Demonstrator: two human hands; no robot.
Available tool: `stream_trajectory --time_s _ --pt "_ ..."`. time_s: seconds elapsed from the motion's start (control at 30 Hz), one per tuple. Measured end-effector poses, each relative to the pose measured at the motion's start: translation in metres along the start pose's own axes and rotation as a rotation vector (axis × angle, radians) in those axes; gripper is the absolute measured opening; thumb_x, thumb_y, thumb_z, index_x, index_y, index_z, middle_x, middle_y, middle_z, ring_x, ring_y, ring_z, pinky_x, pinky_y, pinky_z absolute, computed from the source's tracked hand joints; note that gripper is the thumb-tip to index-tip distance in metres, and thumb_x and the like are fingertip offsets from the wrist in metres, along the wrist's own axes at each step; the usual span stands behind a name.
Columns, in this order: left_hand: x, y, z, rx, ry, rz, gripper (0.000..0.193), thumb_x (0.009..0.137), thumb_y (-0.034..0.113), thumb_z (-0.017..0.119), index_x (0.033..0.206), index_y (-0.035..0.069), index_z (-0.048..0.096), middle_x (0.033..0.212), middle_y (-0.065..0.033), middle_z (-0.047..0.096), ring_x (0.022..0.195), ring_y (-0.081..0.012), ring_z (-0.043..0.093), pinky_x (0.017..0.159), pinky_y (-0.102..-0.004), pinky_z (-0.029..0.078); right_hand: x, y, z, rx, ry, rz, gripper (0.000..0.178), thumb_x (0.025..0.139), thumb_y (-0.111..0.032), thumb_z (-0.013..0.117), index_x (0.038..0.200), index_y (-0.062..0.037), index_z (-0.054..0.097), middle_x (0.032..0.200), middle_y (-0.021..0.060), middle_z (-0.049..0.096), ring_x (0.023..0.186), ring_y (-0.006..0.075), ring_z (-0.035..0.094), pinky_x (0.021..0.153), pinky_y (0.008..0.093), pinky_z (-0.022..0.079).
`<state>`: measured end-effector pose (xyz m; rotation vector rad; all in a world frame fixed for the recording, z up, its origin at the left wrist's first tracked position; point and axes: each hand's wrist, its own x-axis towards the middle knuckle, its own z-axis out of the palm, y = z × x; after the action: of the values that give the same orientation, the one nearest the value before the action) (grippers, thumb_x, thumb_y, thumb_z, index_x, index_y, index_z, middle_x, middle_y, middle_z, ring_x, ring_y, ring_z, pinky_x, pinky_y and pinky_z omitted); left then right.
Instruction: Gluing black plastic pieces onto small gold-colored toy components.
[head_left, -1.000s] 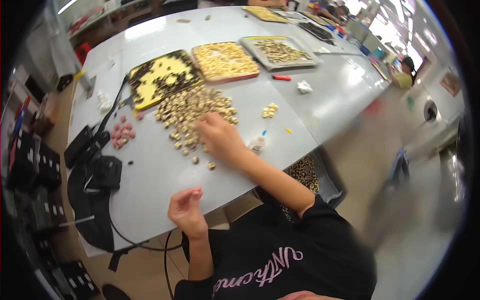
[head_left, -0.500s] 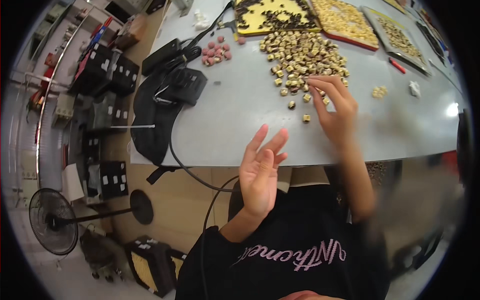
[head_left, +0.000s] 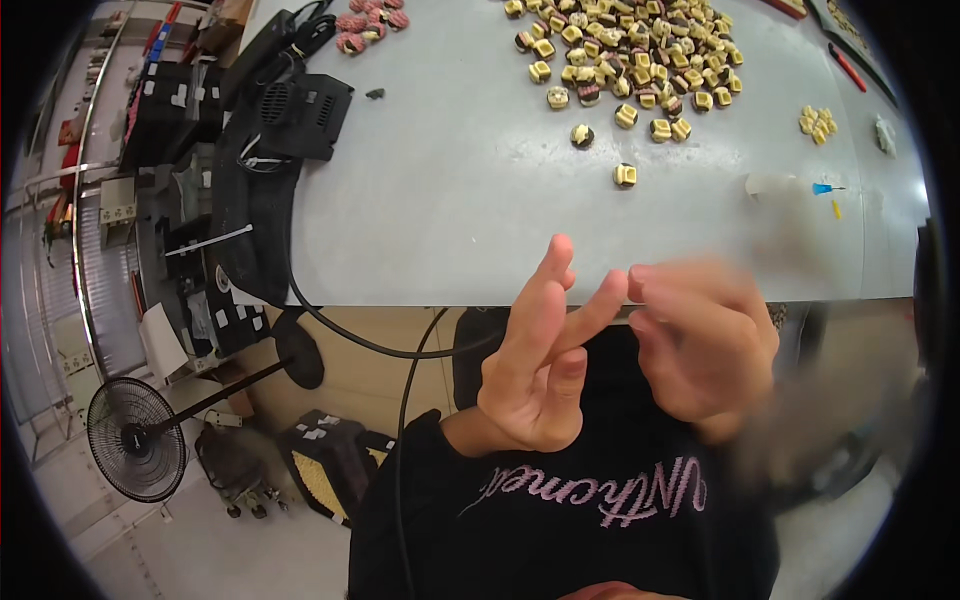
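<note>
Grey glossy tabletop [head_left: 450, 200]: pile of small yellow-brown pieces [head_left: 640, 62] well off the near edge, pink pieces [head_left: 352, 42] to its left. Left hand [head_left: 535, 385]: grip loosely spread, nothing visible in it. Right hand [head_left: 705, 345]: bent, blurred; can't tell contents. Black fan [head_left: 137, 439] lower left.

Beige tiled floor [head_left: 360, 390] — 1 black pedestal fan [head_left: 137, 440] at left — black bins [head_left: 175, 105] farther up.

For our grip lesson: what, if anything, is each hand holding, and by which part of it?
Left hand: nothing visible in its parted fingers. Right hand: too blurred to tell.
</note>
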<state>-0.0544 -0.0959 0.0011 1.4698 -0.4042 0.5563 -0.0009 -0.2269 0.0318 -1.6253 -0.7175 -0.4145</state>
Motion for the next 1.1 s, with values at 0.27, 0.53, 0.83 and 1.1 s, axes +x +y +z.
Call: stream_trajectory --time_s 0.27,0.53,0.83,1.1 --pt "0.004 0.001 -0.001 0.307 0.007 0.097 0.054 0.081 -0.01 0.044 0.132 -0.008 0.026 0.104 -0.0196 0.06 0.123 -0.0432 0.031 0.097 -0.041 0.031 0.004 0.006 -0.005 -0.153 -0.101 -0.054 0.033 0.061 0.006 0.069 0.091 -0.0007 0.06 0.091 0.0161 0.06 0.071 0.0252 0.059 0.06 0.0301 0.048" --pt "0.01 -0.009 -0.008 0.457 -0.002 0.191 0.065 0.071 -0.007 0.059 0.129 -0.008 0.03 0.084 -0.0117 0.067 0.113 -0.0381 0.045 0.086 -0.0402 0.036 -0.006 0.013 -0.005 -0.096 -0.18 -0.044 0.031 0.06 0.002 0.069 0.09 -0.0013 0.06 0.092 0.0149 0.059 0.071 0.0268 0.057 0.06 0.0341 0.047" --pt "-0.001 0.009 -0.01 0.64 0.024 -0.047 0.048 0.065 -0.005 0.063 0.111 -0.008 0.05 0.08 -0.0095 0.067 0.089 -0.0308 0.061 0.084 -0.0422 0.035 -0.003 0.014 -0.006 -0.278 -0.287 -0.136 0.033 0.055 0.004 0.07 0.086 -0.0018 0.061 0.087 0.0123 0.06 0.066 0.0254 0.057 0.054 0.0324 0.046" --pt "0.015 0.01 -0.014 0.811 -0.21 -0.023 0.029 0.074 -0.009 0.048 0.102 -0.006 0.049 0.093 -0.0005 0.061 0.081 -0.0323 0.065 0.084 -0.0422 0.039 -0.002 0.017 -0.007 -0.339 -0.346 -0.14 0.031 0.052 0.003 0.07 0.081 -0.002 0.061 0.078 0.0105 0.061 0.062 0.0226 0.056 0.052 0.0331 0.042"
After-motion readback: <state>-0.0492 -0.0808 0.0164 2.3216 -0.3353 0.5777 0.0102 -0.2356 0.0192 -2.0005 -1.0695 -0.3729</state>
